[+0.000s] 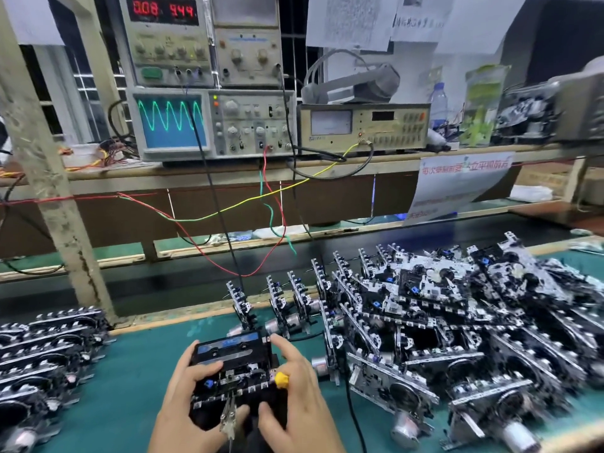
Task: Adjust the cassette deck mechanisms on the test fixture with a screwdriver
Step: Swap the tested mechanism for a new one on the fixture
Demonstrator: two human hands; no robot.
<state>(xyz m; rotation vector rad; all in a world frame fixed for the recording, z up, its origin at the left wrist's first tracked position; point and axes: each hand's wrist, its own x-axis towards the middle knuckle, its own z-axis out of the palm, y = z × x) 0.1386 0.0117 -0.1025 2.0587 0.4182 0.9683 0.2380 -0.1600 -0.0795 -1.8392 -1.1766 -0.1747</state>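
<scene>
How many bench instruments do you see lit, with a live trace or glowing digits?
2. The oscilloscope on the shelf's left shows a green sine wave; the meter stacked above it shows red digits. Others look unlit, though blur may hide indicators.

Single head-worn wide-angle view: you look forward and down across the green bench mat (pixel 137 380), your left hand (pixel 189 416) and right hand (pixel 294 397) close at the bottom edge. Farther off, the oscilloscope (pixel 212 124) shelf fills the upper frame, roughly straight ahead. Edges bow with lens distortion.
</scene>
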